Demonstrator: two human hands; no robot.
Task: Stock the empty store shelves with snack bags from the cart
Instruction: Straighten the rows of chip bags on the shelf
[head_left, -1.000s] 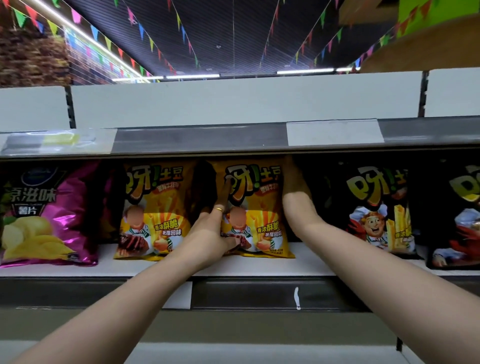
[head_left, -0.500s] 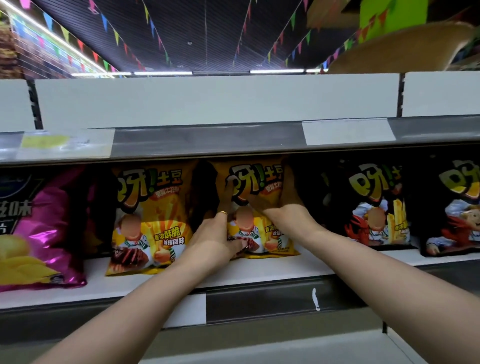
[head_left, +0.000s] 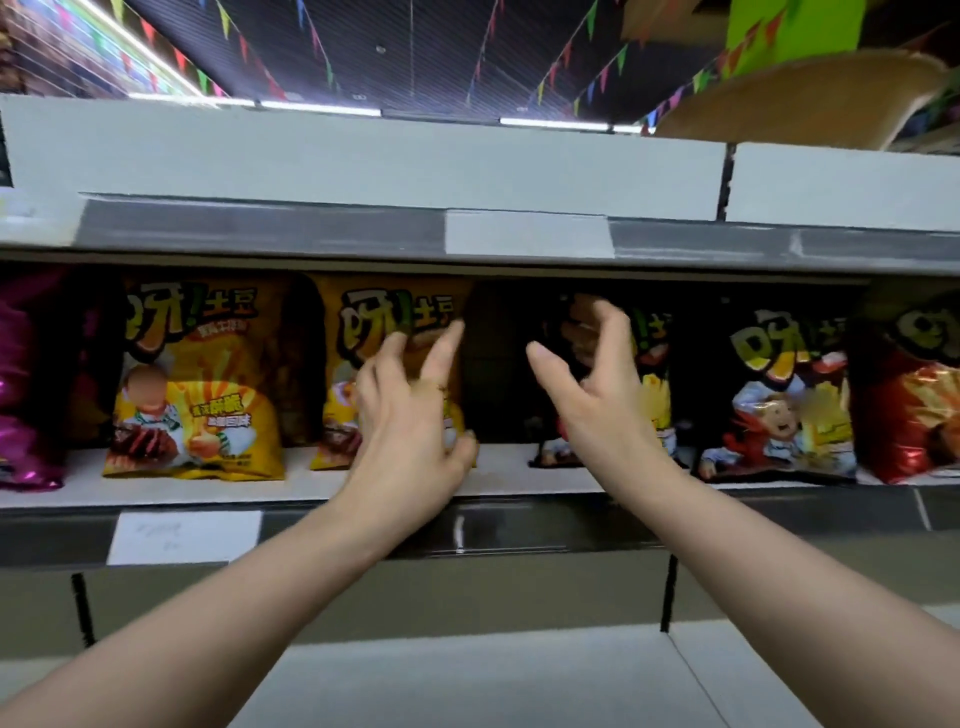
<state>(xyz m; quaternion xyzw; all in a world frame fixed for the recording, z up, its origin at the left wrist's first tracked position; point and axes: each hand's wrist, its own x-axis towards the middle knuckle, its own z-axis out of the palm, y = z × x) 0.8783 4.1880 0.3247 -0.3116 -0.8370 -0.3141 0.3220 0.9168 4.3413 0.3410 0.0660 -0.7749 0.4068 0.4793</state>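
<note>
Both hands have let go of the yellow snack bag (head_left: 358, 332), now upright on the shelf (head_left: 519, 480); left hand (head_left: 410, 415) spread before it; right hand (head_left: 597, 400) drawn aside, fingers wide, empty.

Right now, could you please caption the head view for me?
Left hand open before yellow snack bag, right hand open before black snack bag.

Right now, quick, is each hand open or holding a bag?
Left hand: open, fingers spread in front of the yellow snack bag, holding nothing.
Right hand: open, fingers loosely curved, holding nothing.
</note>
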